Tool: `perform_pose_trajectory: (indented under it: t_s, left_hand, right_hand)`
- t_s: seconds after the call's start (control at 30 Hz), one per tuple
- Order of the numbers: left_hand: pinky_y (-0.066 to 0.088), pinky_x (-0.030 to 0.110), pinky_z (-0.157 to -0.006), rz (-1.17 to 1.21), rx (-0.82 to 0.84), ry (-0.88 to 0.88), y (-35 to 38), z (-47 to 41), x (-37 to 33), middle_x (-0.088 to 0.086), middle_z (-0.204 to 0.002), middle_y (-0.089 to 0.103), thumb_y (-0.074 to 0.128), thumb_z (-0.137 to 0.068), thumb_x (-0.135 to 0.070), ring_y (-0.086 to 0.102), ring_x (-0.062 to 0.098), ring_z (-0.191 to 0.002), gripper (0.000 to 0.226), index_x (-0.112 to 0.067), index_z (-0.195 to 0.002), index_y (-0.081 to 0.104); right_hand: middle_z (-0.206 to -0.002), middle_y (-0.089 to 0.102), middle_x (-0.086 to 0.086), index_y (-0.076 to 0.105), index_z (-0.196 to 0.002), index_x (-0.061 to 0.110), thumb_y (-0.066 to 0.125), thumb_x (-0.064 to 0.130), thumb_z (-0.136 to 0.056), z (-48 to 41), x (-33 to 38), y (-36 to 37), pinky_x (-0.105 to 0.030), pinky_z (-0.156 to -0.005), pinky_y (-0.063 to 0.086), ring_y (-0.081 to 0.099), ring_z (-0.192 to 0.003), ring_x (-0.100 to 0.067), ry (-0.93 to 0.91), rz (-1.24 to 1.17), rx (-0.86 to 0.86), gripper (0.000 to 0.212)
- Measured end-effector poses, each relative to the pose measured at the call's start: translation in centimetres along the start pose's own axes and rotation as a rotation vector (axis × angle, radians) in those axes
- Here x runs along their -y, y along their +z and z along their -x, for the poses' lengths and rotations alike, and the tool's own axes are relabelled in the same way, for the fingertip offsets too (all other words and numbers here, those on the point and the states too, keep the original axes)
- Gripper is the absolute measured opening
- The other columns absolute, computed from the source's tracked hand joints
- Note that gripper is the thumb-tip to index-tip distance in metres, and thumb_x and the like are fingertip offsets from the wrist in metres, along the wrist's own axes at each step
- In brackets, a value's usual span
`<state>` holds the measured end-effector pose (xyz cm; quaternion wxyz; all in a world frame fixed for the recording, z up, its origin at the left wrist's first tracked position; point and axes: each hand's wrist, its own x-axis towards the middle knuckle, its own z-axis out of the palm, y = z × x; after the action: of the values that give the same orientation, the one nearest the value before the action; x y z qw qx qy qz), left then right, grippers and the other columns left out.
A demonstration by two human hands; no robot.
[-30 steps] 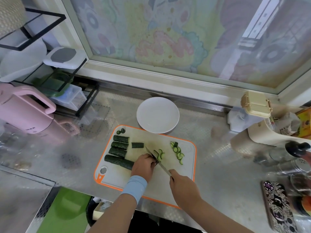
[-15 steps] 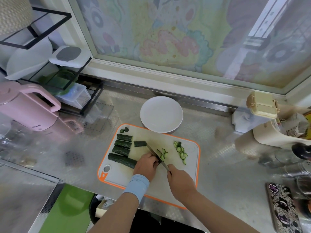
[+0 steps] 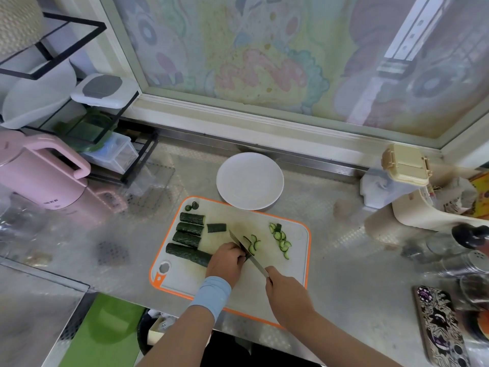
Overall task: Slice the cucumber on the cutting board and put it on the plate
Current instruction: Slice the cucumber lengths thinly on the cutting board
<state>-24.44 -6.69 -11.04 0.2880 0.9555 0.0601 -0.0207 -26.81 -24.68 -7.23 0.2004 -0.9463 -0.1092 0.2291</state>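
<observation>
Far left: pink kettle [image 3: 37,178] on the steel counter [image 3: 344,274]. Carries a small dark marking low on the body, too small to read.

Centre: orange-rimmed cutting board [image 3: 185,276] on the counter. Holds, at its left end, two cucumber stubs [image 3: 191,206], three short cucumber pieces [image 3: 189,228] in a column, and one stray chunk [image 3: 216,227] just beside them. Below these, lying slantwise on the board: long cucumber piece [image 3: 185,253], its right end hidden under the left hand.

Left hand [image 3: 227,263], blue wristband [image 3: 211,294] at the wrist: fingers curled down and clamped on the long cucumber piece, knuckles just beside the blade.

Knife [image 3: 235,238]: blade runs diagonally across the board, tip toward the stray chunk, edge down at the fingertips of the left hand.

Right of the blade: a few fresh slices [image 3: 252,245] touching or nearly touching it. Further right, apart from those, a loose row of half-moon slices [image 3: 280,239].

Right hand [image 3: 287,295]: closed round the knife handle, which stays hidden inside the fist.

Behind the board, its rim overlapping the far edge: white plate [image 3: 250,180], no cucumber on it.

Right side: beige latched box [image 3: 404,165] and a yellow packet [image 3: 481,197] with print too blurred to read. Near right edge: phone [image 3: 439,321] in a patterned case, flat on the counter, no legible writing.
</observation>
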Motion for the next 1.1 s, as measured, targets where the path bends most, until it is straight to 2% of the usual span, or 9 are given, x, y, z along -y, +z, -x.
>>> perform_pose_trajectory:
  t_s: [0.1,0.2,0.3,0.47,0.57,0.77,0.97,1.1]
  left_hand:
    - [0.044,0.027,-0.073,0.007,-0.016,0.025,0.0,0.2,0.0,0.005,-0.1,0.065,0.056,-0.089,-0.015,0.054,0.023,-0.097,0.018,-0.01,-0.094,0.073]
    - [0.051,0.035,-0.066,0.007,-0.026,0.07,0.3,0.5,0.2,0.006,-0.092,0.066,0.063,-0.082,-0.007,0.056,0.029,-0.088,0.012,-0.009,-0.086,0.074]
    - [0.051,0.036,-0.059,0.015,-0.055,0.069,0.5,0.7,0.3,0.007,-0.087,0.065,0.067,-0.079,-0.003,0.056,0.031,-0.082,0.008,-0.008,-0.083,0.073]
    - [0.046,0.032,-0.073,0.006,-0.022,0.006,0.3,0.5,0.2,0.006,-0.098,0.064,0.059,-0.088,-0.011,0.053,0.024,-0.096,0.015,-0.008,-0.094,0.072]
    - [0.047,0.03,-0.072,-0.014,-0.009,-0.001,0.2,0.5,0.2,0.006,-0.097,0.065,0.057,-0.088,-0.012,0.054,0.024,-0.097,0.016,-0.009,-0.091,0.073]
    - [0.048,0.031,-0.073,-0.01,-0.005,-0.017,0.1,0.4,0.1,0.006,-0.096,0.065,0.057,-0.088,-0.012,0.055,0.024,-0.096,0.017,-0.008,-0.091,0.073]
    - [0.047,0.029,-0.076,0.005,0.005,-0.033,0.1,0.5,0.1,0.001,-0.101,0.065,0.056,-0.09,-0.018,0.054,0.019,-0.099,0.019,-0.013,-0.096,0.073]
    - [0.047,0.028,-0.076,0.012,0.003,-0.01,0.0,0.6,0.1,0.0,-0.106,0.063,0.056,-0.09,-0.017,0.053,0.019,-0.101,0.018,-0.014,-0.097,0.073]
  right_hand:
    - [-0.064,0.046,0.003,0.042,-0.105,0.022,0.03,0.028,-0.105,-0.9,0.5,0.2,-0.028,-0.045,0.023,0.04,-0.052,-0.013,0.009,-0.022,0.038,0.013]
    - [-0.066,0.047,0.002,0.036,-0.094,0.023,0.031,0.028,-0.104,-1.8,0.8,0.3,-0.029,-0.046,0.025,0.045,-0.057,-0.019,0.012,-0.037,0.065,0.012]
    - [-0.067,0.046,0.002,0.039,-0.096,0.02,0.03,0.028,-0.105,-2.3,1.1,0.2,-0.028,-0.046,0.023,0.043,-0.058,-0.019,0.0,-0.027,0.059,0.015]
    - [-0.066,0.047,0.003,0.045,-0.101,0.019,0.031,0.029,-0.105,-1.5,1.0,-0.1,-0.027,-0.046,0.022,0.04,-0.054,-0.013,-0.023,-0.032,0.015,0.018]
    - [-0.064,0.045,0.005,0.046,-0.105,0.02,0.031,0.03,-0.104,-0.5,0.7,-0.2,-0.026,-0.045,0.021,0.038,-0.052,-0.01,-0.035,-0.021,-0.003,0.018]
    - [-0.074,0.058,-0.001,0.045,-0.11,0.023,0.03,0.031,-0.104,0.2,-0.1,-0.2,-0.029,-0.046,0.029,0.046,-0.057,-0.017,-0.011,0.009,0.012,0.017]
    - [-0.069,0.051,0.002,0.045,-0.112,0.021,0.031,0.028,-0.105,-0.4,0.6,0.1,-0.027,-0.045,0.024,0.044,-0.056,-0.015,-0.008,-0.003,0.025,0.017]
    - [-0.065,0.044,0.004,0.041,-0.104,0.019,0.031,0.026,-0.105,-1.8,1.2,0.4,-0.027,-0.045,0.022,0.041,-0.056,-0.016,0.004,-0.003,0.046,0.013]
